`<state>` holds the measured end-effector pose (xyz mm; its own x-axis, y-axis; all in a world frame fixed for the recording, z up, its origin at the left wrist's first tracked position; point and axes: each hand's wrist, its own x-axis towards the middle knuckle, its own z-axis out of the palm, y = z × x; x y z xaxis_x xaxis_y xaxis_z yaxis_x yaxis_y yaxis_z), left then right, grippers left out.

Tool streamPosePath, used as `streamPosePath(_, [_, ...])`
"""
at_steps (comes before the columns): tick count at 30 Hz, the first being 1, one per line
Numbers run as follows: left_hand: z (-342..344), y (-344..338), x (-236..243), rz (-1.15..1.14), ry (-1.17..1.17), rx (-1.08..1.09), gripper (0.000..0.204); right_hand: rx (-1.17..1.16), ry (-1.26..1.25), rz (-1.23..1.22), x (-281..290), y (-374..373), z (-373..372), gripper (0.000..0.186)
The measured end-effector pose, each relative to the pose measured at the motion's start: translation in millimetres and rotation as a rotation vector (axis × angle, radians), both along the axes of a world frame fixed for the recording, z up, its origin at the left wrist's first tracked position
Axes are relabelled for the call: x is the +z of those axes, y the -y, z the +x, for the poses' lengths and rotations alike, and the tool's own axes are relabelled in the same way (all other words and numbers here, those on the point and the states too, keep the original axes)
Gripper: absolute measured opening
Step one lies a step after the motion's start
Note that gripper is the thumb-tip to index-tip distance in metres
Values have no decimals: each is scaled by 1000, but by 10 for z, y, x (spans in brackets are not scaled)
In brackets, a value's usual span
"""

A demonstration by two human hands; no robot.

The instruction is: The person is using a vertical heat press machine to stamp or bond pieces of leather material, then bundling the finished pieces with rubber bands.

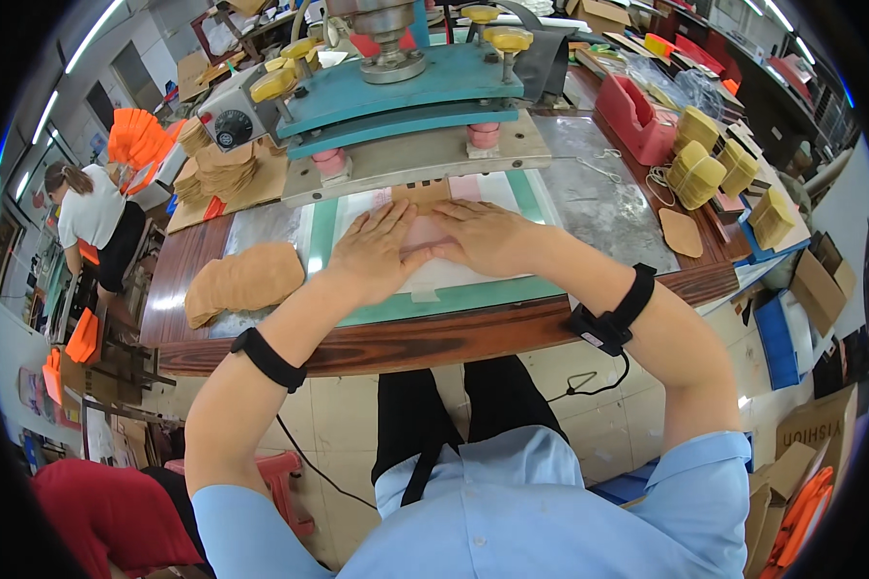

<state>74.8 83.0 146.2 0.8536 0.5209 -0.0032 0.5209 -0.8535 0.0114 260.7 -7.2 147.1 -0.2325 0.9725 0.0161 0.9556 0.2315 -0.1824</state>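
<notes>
Both my hands lie flat, side by side, on a white and green work mat (425, 301) at the front of a heat press (406, 96). My left hand (375, 249) has its fingers stretched forward and grips nothing. My right hand (485, 237) is likewise open, its fingers angled inward, thumbs close together. Between the hands shows a pale pinkish patch (425, 232); what lies under the palms is hidden. Just beyond the fingertips, a brown piece (423, 191) with dark marks sits below the raised press plate.
Fanned tan pieces (243, 280) lie left of the mat; more tan stacks (224, 172) stand behind them. At right are a single tan piece (682, 233), tied bundles (695, 176) and a red tape dispenser (633, 118). A person (92, 217) works at far left; another in red is lower left.
</notes>
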Motion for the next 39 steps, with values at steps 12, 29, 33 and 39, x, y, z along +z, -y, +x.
streamPosePath(12, [66, 4, 19, -39, -6, 20, 80, -32, -68, -15, 33, 19, 192, 60])
streamPosePath(29, [29, -64, -4, -25, 99, -68, 70, -27, -37, 136, 22, -67, 142, 42])
streamPosePath(33, [30, -61, -2, -35, 88, -59, 70, -6, 5, 262, -69, -116, 106, 38])
streamPosePath(39, [-9, -14, 11, 47, 128, -57, 66, -7, -58, 309, -201, -100, 132, 37])
